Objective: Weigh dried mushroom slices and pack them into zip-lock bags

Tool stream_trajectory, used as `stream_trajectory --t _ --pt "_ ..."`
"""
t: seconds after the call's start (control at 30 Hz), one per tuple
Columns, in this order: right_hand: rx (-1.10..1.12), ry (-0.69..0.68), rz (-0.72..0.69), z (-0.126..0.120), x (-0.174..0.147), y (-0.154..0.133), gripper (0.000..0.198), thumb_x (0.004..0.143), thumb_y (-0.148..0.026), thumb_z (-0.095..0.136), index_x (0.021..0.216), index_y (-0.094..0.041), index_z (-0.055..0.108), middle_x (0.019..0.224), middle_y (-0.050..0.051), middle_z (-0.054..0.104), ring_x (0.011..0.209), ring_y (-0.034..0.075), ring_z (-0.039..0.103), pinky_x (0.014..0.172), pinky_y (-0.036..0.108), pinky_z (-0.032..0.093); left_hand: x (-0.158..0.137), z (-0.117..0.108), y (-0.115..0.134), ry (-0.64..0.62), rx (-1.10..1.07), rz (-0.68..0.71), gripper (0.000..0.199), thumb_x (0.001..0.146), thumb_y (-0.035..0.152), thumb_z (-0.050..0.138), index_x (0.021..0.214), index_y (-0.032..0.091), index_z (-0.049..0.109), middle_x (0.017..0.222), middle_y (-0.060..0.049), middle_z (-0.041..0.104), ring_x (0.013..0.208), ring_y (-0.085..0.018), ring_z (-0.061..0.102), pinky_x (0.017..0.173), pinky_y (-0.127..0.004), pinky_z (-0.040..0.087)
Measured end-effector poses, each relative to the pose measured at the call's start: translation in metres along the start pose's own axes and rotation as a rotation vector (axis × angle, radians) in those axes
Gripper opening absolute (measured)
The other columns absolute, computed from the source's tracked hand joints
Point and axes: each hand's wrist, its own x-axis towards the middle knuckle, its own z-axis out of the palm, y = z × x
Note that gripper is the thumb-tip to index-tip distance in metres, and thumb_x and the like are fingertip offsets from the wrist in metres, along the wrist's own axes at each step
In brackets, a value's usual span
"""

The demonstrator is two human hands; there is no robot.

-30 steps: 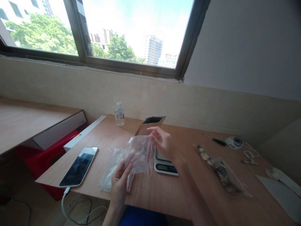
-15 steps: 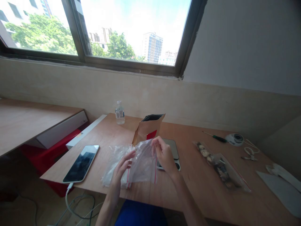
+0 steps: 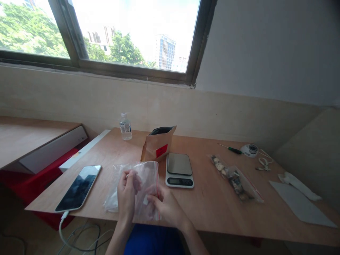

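Observation:
A clear zip-lock bag [image 3: 148, 173] with a red seal strip lies at the table's front edge, over other clear plastic bags [image 3: 113, 194]. My left hand [image 3: 126, 194] is closed, its curled fingers pinching the bag's plastic near the middle. At the red strip on the right side, my right hand [image 3: 170, 209] grips the bag between thumb and fingers. Just beyond the hands stands an open brown paper pouch [image 3: 152, 147] with a red label and dark lining. Beside the pouch sits a white digital scale [image 3: 179, 170] with a metal plate.
A phone [image 3: 79, 189] on a charging cable lies to the left, a water bottle [image 3: 125, 127] behind it. Rightward are filled zip bags [image 3: 240, 184], a screwdriver [image 3: 233, 150], a white dome camera [image 3: 250, 150] and a white sheet [image 3: 300, 203].
My right hand has moved down from the bag's upper part to its strip side, uncovering the scale. My left fingers have curled onto the plastic. The view has shifted right.

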Motion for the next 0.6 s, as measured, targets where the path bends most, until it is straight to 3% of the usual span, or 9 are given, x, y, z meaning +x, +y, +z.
stream_trajectory --t 0.1,0.2,0.3,0.4,0.5,0.6 --pt "0.012 -0.068 0.053 -0.004 -0.002 0.007 0.034 0.080 -0.047 0.060 0.098 -0.018 0.062 0.080 0.001 0.066 0.059 0.016 0.064 0.045 0.025 0.052 0.007 -0.010 0.002 0.025 0.113 0.017 0.026 0.084 0.046 0.045 0.076 0.022 0.045 0.049 0.008 0.042 0.037 -0.009 0.036 0.038 -0.020 0.028" --pt "-0.142 -0.041 -0.005 -0.047 -0.011 0.002 0.031 0.085 -0.043 0.054 0.104 -0.020 0.063 0.087 0.004 0.069 0.074 0.019 0.067 0.064 0.032 0.056 0.027 -0.028 0.005 -0.004 0.354 0.131 0.028 0.086 0.048 0.041 0.078 0.021 0.048 0.049 0.007 0.041 0.041 -0.011 0.039 0.042 -0.021 0.030" --pt "-0.499 0.430 -0.146 -0.133 -0.028 -0.004 0.029 0.088 -0.039 0.046 0.103 -0.020 0.064 0.104 0.009 0.068 0.099 0.023 0.062 0.090 0.043 0.046 0.057 -0.047 0.002 -0.039 0.621 0.204 0.030 0.086 0.047 0.039 0.077 0.021 0.051 0.055 0.002 0.049 0.052 -0.016 0.051 0.049 -0.025 0.036" --pt "-0.964 0.923 -0.131 -0.225 -0.053 0.000 0.036 0.084 -0.032 0.041 0.099 -0.011 0.064 0.104 0.019 0.065 0.102 0.030 0.057 0.091 0.048 0.041 0.082 -0.055 -0.004 0.015 0.894 0.190 0.028 0.087 0.038 0.035 0.092 0.016 0.053 0.072 -0.008 0.060 0.068 -0.025 0.060 0.060 -0.033 0.042" --pt "-1.310 1.297 0.110 -0.285 -0.078 0.013 0.043 0.078 -0.025 0.037 0.101 0.000 0.064 0.099 0.029 0.063 0.103 0.039 0.054 0.088 0.053 0.036 0.087 -0.050 -0.008 0.121 1.064 0.290 0.040 0.087 0.030 0.034 0.113 0.004 0.049 0.102 -0.023 0.060 0.095 -0.034 0.059 0.077 -0.043 0.044" --pt "-1.347 1.386 0.393 -0.310 -0.094 0.025 0.049 0.078 -0.027 0.037 0.102 0.007 0.062 0.098 0.037 0.060 0.100 0.044 0.055 0.077 0.053 0.040 0.072 -0.039 -0.010 0.171 1.130 0.476 0.048 0.088 0.033 0.033 0.127 0.006 0.043 0.126 -0.025 0.048 0.117 -0.037 0.047 0.093 -0.051 0.036"
